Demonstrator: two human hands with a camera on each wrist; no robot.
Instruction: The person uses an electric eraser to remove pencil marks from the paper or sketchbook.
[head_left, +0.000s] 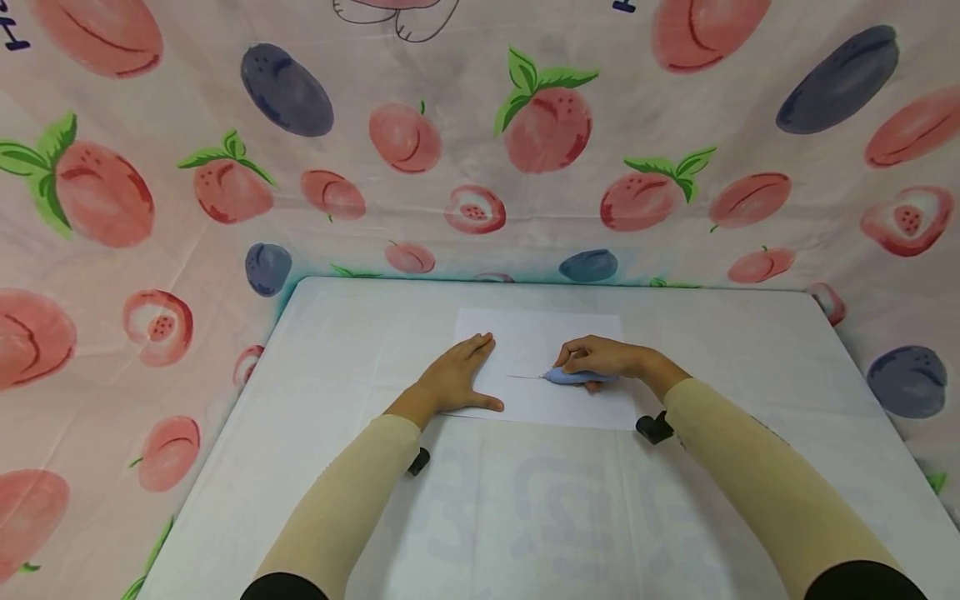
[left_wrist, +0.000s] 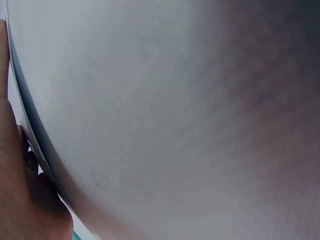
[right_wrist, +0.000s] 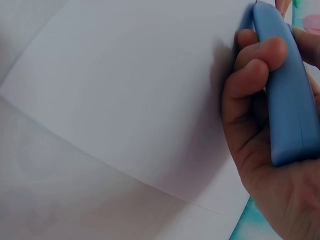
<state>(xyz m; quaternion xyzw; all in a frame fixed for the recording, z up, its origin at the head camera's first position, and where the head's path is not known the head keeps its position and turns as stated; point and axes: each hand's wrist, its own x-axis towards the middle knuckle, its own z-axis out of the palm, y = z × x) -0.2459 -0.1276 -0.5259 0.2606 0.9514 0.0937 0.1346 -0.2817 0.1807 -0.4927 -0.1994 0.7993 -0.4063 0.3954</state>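
A sheet of white paper [head_left: 555, 333] lies on the white table. My left hand [head_left: 461, 375] rests on the sheet's left part, its thumb spread away from the fingers. In my right hand [head_left: 603, 358] is a thick, light-blue, pen-like tool [right_wrist: 290, 95], gripped with curled fingers and tapering to a thin dark point. The tool [head_left: 573, 377] lies low over the paper, tip toward the left hand. A thin dark line [head_left: 523, 377] runs on the sheet from the tip toward the left. At the left wrist view's edge, part of the left hand [left_wrist: 25, 195] shows beside the sheet.
The table [head_left: 360, 333] has a white cover with faint markings showing through. Fruit-printed fabric [head_left: 442, 200] hangs behind it and at the sides. Small black devices, one at the left wrist [head_left: 419, 462] and one at the right wrist [head_left: 654, 428], sit close above the tabletop.
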